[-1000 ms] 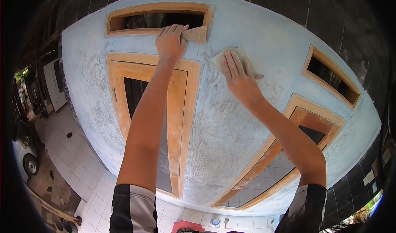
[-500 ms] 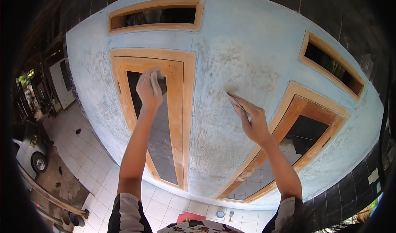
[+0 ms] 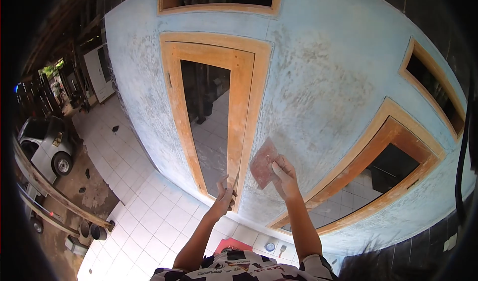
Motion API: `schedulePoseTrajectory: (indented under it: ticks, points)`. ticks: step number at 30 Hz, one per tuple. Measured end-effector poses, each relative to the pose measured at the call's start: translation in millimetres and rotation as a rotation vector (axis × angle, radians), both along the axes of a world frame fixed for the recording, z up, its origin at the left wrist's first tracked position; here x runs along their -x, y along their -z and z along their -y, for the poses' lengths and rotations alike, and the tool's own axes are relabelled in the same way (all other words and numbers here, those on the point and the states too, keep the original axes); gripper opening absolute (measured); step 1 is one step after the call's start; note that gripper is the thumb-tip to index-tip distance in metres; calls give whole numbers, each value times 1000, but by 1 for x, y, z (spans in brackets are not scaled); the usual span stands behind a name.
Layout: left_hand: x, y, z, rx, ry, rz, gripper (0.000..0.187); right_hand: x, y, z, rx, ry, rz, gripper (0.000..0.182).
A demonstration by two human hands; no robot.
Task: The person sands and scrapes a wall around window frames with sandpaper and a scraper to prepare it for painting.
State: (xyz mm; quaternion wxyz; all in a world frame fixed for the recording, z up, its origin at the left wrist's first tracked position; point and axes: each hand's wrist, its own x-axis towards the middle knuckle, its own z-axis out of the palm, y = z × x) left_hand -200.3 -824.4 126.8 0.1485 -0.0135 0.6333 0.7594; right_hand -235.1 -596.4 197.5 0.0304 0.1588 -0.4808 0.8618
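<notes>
Reddish sandpaper [image 3: 263, 165] is edge-pinched in the right hand [image 3: 284, 177] beside the tall left frame [image 3: 209, 39], probably to keep its face free, while the left hand [image 3: 223, 200] is half-curled, can't tell around what.

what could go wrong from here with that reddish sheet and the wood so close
The reddish sheet, which looks like sandpaper, might scuff the left wooden frame if it strays off the patchy wall. The right hand grips it near one edge, so it could fold or slip. The left hand, low by that frame, might knock it.
</notes>
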Motion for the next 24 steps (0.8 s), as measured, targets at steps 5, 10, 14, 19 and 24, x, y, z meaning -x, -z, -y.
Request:
schedulePoseTrajectory:
  ticks: [5,10,14,19,24]
  points:
    - [12,69,2,-26,300,151,85,-26,78,34,-131,-171,140,22]
    - [-2,81,-31,-171,91,-48,65,-47,134,23,-624,134,161,19]
    - [-14,67,-48,-142,-3,-159,62,-71,135,19,-135,42,469,26]
    - [-16,68,-64,-184,140,-311,62,-87,170,3,-22,-74,505,32]
    - [-26,95,-78,-64,153,-307,57,-86,181,-13,-366,3,304,29]
